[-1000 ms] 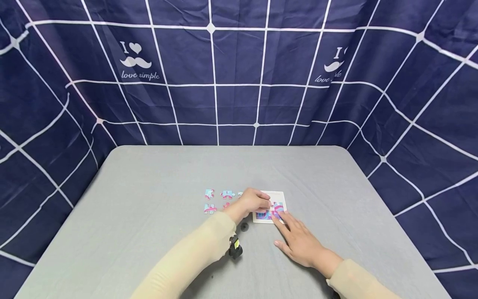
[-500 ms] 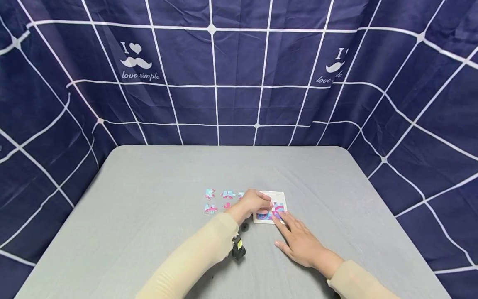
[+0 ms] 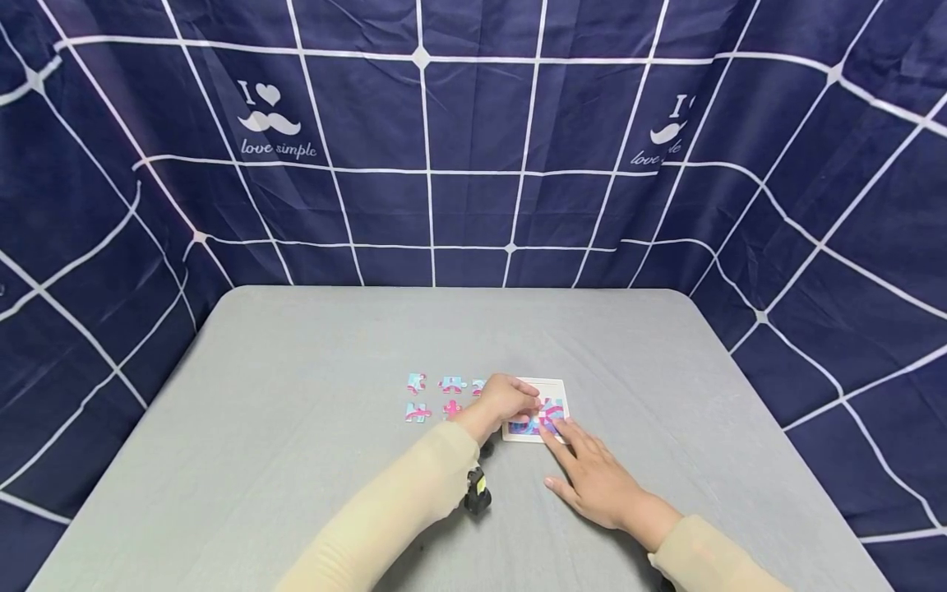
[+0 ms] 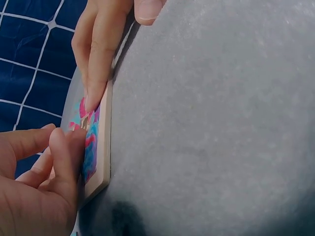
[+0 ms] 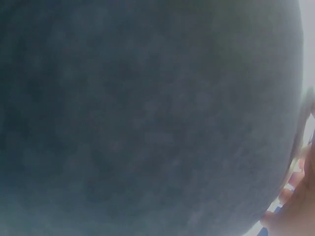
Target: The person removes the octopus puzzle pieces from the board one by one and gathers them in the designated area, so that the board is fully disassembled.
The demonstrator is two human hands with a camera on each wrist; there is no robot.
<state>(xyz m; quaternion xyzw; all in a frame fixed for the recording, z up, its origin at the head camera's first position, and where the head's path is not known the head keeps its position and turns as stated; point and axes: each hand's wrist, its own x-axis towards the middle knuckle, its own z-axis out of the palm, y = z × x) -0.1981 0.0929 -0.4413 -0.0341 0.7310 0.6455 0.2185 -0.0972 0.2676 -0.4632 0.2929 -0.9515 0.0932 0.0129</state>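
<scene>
A jigsaw puzzle in a shallow white tray (image 3: 551,385) lies on the table; its lower part is filled with blue, pink and purple pieces (image 4: 90,152). My left hand (image 3: 505,400) is over the tray's left side, thumb and fingertips together, pinching a puzzle piece mostly hidden by the fingers. With fingers extended, my right hand (image 3: 595,481) rests its fingertips on the assembled pieces at the tray's lower right, thumb apart on the table. In the left wrist view both the left hand (image 4: 42,182) and right hand (image 4: 106,44) meet at the tray.
Left of the tray, several loose jigsaw pieces (image 3: 417,413) lie in two rows on the grey table (image 3: 311,353), some partly behind the left hand. A small dark round object (image 3: 486,450) sits beside the left wrist. Dark blue gridded cloth (image 3: 473,205) encloses the back and sides.
My left hand and forearm have shifted very slightly right, uncovering a little more of a loose pink piece. The right hand stays on the tray.
</scene>
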